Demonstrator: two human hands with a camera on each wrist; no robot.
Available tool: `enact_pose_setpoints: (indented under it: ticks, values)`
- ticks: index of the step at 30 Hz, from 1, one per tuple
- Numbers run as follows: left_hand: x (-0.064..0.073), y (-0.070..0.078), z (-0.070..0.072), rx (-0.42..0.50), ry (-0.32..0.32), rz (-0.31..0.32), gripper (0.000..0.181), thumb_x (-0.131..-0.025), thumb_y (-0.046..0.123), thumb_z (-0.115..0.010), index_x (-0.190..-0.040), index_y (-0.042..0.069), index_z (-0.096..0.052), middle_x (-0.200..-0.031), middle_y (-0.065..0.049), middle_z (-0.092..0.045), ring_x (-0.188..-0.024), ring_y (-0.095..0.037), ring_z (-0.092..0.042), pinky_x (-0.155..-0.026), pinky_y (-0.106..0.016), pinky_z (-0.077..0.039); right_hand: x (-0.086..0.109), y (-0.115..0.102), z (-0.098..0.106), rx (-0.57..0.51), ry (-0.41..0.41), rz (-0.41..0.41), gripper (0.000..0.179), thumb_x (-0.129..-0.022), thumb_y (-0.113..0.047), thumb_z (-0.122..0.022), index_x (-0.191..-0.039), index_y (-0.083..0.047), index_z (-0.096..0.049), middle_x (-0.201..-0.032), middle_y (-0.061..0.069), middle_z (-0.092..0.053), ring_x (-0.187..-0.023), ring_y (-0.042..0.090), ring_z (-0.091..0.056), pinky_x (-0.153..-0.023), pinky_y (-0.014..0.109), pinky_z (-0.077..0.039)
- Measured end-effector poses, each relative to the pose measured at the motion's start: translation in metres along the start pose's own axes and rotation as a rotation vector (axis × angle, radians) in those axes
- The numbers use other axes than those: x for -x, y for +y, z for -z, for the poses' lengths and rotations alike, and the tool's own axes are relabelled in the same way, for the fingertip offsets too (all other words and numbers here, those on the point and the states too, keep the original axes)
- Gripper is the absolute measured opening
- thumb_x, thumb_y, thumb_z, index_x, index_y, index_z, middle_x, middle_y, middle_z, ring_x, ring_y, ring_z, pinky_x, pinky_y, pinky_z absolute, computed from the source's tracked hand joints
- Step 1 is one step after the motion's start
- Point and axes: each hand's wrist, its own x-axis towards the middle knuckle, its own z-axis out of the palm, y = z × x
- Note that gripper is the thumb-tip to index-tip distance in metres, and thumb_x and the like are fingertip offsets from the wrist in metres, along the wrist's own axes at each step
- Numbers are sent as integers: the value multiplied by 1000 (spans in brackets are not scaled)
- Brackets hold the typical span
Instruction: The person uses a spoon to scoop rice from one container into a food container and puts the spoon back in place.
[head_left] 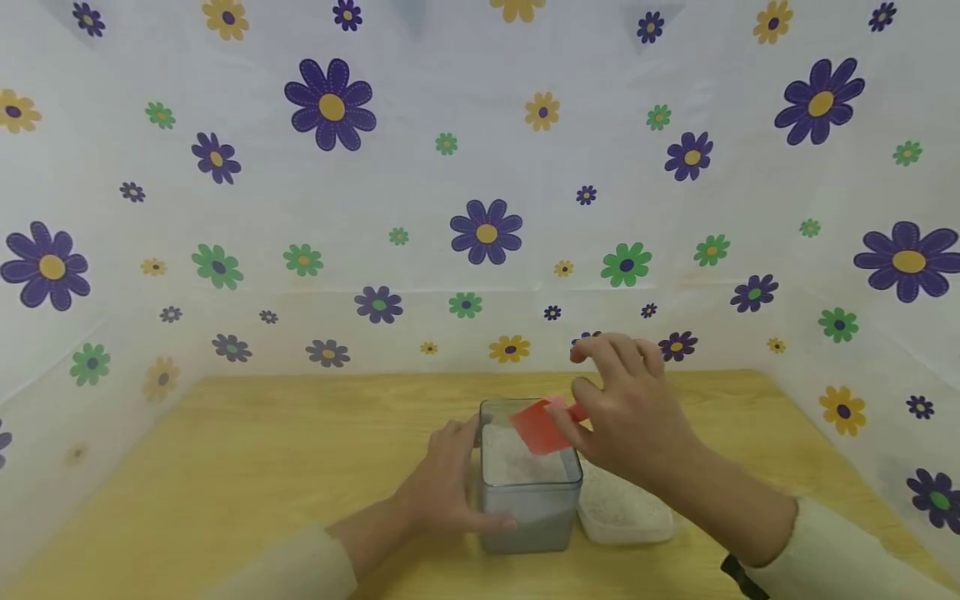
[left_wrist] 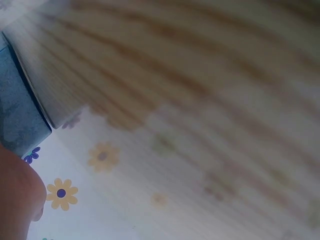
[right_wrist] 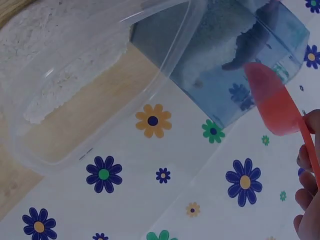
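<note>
A clear, blue-grey tinted square container (head_left: 528, 523) stands on the table, with white rice (head_left: 504, 460) inside. My left hand (head_left: 442, 487) grips it from the left, thumb across the front and fingers along the far left side. A red scoop (head_left: 538, 429) is pinched by its handle in my right hand (head_left: 633, 412). Its blade tilts over the container's open top; in the right wrist view the scoop (right_wrist: 272, 102) looks translucent and shows no rice on the visible side. Only part of the left hand (left_wrist: 19, 192) appears in the left wrist view, beside the blue container (left_wrist: 20, 100).
A shallow clear plastic tub (head_left: 630, 533) with rice sits just right of the container, partly under my right forearm. The wooden table (head_left: 300, 450) ends at a white flowered sheet (head_left: 420, 192) at the back and sides. Something black (head_left: 742, 577) shows below the right sleeve.
</note>
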Motion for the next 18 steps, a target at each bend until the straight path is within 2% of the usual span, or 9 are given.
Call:
enact_pose_setpoints:
  ticks: [2, 6, 9, 11, 15, 18]
  values:
    - [1, -2, -2, -4, 2, -9, 111, -63, 73, -78, -148, 16, -36, -133, 4, -52, -117, -15, -42, -96, -46, -43, 0, -5, -8, 21, -23, 68, 27, -76, -29, -81, -66, -8, -66, -106, 11, -60, -104, 32, -51, -84, 48, -38]
    - [3, -4, -6, -11, 22, -64, 108, -63, 75, -77, -147, 22, -36, -130, 8, -52, -114, -12, -42, -95, -44, -40, -1, -11, -20, 57, -38, 202, 31, -75, -35, -86, -72, -10, -68, -109, 7, -57, -104, 28, -50, -85, 43, -38]
    - [1, -3, -6, 2, 44, -107, 105, -63, 74, -78, -148, 28, -35, -131, 13, -52, -114, -9, -42, -95, -43, -38, -3, -13, -26, 86, -54, 262, 34, -78, -39, -84, -75, -10, -67, -112, 5, -54, -104, 25, -48, -86, 41, -38]
    - [0, -3, -7, 6, 52, -122, 104, -63, 74, -78, -147, 29, -35, -132, 14, -51, -114, -8, -43, -95, -43, -37, -4, -16, -29, 101, -76, 296, 28, -80, -32, -84, -78, -9, -68, -113, 5, -53, -104, 25, -47, -86, 39, -38]
    - [0, -4, -7, -13, 51, -134, 107, -64, 75, -77, -148, 22, -36, -135, 8, -52, -116, -10, -44, -99, -45, -36, -7, -21, -30, 157, -170, 383, 16, -81, -18, -82, -90, -9, -72, -114, 3, -50, -104, 22, -45, -87, 36, -38]
    - [1, -4, -5, -20, 55, -123, 111, -64, 75, -77, -149, 16, -35, -138, 3, -52, -118, -13, -44, -101, -48, -36, -13, -24, -32, 204, -272, 426, 20, -84, -16, -78, -102, -11, -72, -114, 1, -49, -105, 20, -44, -90, 35, -39]
